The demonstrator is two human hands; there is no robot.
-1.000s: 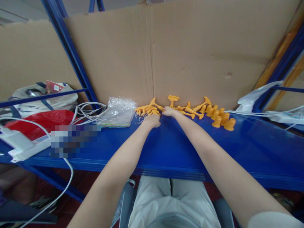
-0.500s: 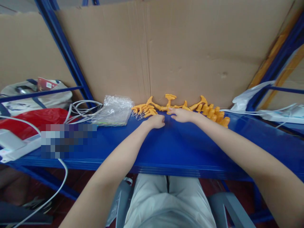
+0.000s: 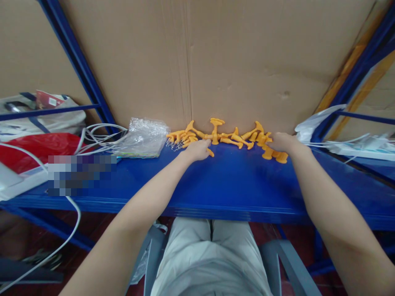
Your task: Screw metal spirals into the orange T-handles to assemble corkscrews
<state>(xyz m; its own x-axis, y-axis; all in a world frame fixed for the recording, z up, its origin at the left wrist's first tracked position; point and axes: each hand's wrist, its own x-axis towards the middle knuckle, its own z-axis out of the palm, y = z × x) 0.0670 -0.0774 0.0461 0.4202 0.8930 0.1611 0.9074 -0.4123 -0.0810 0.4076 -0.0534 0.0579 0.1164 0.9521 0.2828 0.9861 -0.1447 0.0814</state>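
My left hand (image 3: 198,150) is closed over the tabletop, and the end of a small yellow plastic piece (image 3: 210,152) sticks out beyond its fingers. Farther right, my right hand (image 3: 282,142) has its fingers closed at a yellow plastic piece (image 3: 268,137) among the right-hand group; the fingertips are partly hidden. Stubby yellow parts with flared ends (image 3: 280,157) lie just below it. Between the hands, along the cardboard, are several yellow T-shaped handles (image 3: 215,130) and narrow yellow pieces (image 3: 231,142). Yellow pieces with curly metal wire ends (image 3: 174,144) lie left of my left hand.
Clear plastic bags (image 3: 145,137) lie on the blue table (image 3: 210,185), left of the yellow pieces. White cables (image 3: 101,131), a red bag (image 3: 43,150) and a power strip (image 3: 21,183) are farther left. A cardboard wall (image 3: 234,61) closes off the back.
My right hand has moved right, from the middle to the right-hand yellow pieces. A yellow end now shows at my left hand. The view has shifted slightly.
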